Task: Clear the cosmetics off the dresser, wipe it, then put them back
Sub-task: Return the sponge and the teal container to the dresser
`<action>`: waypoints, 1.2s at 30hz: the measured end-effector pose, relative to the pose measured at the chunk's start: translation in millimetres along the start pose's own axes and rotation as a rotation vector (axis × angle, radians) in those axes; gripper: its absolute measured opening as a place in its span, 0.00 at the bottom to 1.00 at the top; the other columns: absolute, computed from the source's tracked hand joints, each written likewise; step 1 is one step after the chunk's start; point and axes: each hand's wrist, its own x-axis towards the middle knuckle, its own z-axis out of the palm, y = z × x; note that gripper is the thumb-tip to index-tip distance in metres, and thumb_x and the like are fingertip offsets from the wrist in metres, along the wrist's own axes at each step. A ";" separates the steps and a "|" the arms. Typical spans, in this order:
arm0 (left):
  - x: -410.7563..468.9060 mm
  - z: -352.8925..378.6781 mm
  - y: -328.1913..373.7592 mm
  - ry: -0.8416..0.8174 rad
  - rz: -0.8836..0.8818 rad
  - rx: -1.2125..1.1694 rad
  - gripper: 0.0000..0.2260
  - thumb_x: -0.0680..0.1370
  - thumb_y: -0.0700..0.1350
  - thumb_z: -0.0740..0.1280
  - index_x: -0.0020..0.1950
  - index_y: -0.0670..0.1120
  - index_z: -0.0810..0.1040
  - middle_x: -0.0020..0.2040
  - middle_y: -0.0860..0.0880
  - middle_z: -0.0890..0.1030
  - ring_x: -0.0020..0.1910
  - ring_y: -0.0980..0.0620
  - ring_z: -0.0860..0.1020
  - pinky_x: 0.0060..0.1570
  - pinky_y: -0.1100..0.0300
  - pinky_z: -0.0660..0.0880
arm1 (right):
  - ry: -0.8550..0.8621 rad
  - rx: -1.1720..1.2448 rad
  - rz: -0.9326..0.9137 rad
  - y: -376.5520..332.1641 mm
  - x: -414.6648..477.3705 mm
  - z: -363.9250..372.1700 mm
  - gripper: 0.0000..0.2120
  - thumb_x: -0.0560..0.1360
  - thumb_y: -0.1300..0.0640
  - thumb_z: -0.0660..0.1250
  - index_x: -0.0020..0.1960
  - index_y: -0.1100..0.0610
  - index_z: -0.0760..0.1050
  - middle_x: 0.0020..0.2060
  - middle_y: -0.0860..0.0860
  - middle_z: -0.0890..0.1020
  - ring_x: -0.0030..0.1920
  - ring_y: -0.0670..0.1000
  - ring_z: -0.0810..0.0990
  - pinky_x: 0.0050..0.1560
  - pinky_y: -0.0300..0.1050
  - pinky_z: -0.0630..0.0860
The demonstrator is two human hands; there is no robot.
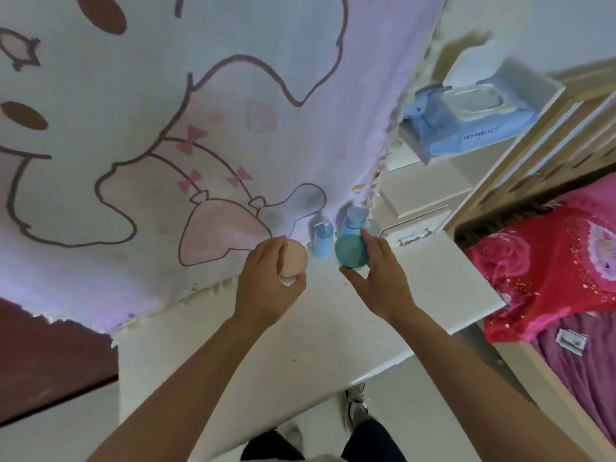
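The left grip (266, 278) is curled round a peach jar (295, 260), and the right grip (376, 281) is pinched on a teal jar (351, 251) between thumb and fingertips. Both jars are held at the back edge of the counter (333, 335), toward its back right corner. Whether they rest on it or are lifted cannot be told.

A large printed cloth (200, 128) is hung along the back edge, its fringe lying on the counter. A bed (550, 261) with a red pillow is set beyond the right edge. A blue wipes pack (466, 125) is seen on a raised shelf past the back right corner. Two blue bottles are stood between and behind the jars: a tall one (355, 220) just behind the teal jar, and a smaller pump bottle (323, 240) between the two grips.

Several slips are judged possible. The teal jar is held only round its top, so it could be dropped if the lid is loose or the pinch is relaxed. The bottles are narrow and close to the right grip's fingers, so either could be knocked over by a careless sideways move. The fringe could be snagged by the left grip and the cloth dragged.
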 end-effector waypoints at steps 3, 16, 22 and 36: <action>1.8 25.4 -20.3 0.003 -0.145 -0.009 0.31 0.67 0.51 0.77 0.68 0.48 0.71 0.60 0.51 0.75 0.57 0.50 0.74 0.55 0.57 0.74 | -0.163 0.059 -0.002 16.3 22.7 37.1 0.36 0.73 0.49 0.74 0.75 0.56 0.62 0.66 0.53 0.73 0.63 0.52 0.74 0.60 0.42 0.73; 12.4 113.2 -89.1 0.020 -0.671 0.027 0.25 0.68 0.47 0.76 0.61 0.48 0.70 0.55 0.55 0.73 0.53 0.50 0.74 0.46 0.59 0.72 | -0.466 0.168 -0.043 55.9 68.0 159.2 0.19 0.72 0.57 0.75 0.55 0.54 0.68 0.62 0.51 0.73 0.55 0.53 0.77 0.52 0.43 0.77; 11.7 131.0 -106.5 0.019 -0.631 0.026 0.25 0.69 0.48 0.76 0.61 0.50 0.69 0.65 0.49 0.73 0.57 0.49 0.75 0.50 0.58 0.76 | -0.470 0.138 -0.090 66.3 67.2 172.4 0.14 0.72 0.60 0.75 0.48 0.56 0.69 0.68 0.54 0.71 0.61 0.54 0.76 0.54 0.37 0.72; 5.8 127.4 -116.8 -0.048 -0.493 0.168 0.19 0.76 0.48 0.70 0.64 0.46 0.74 0.76 0.46 0.63 0.72 0.43 0.65 0.58 0.50 0.73 | -0.420 0.006 -0.150 61.8 60.7 165.0 0.13 0.75 0.62 0.68 0.57 0.54 0.71 0.74 0.55 0.63 0.70 0.58 0.68 0.53 0.52 0.79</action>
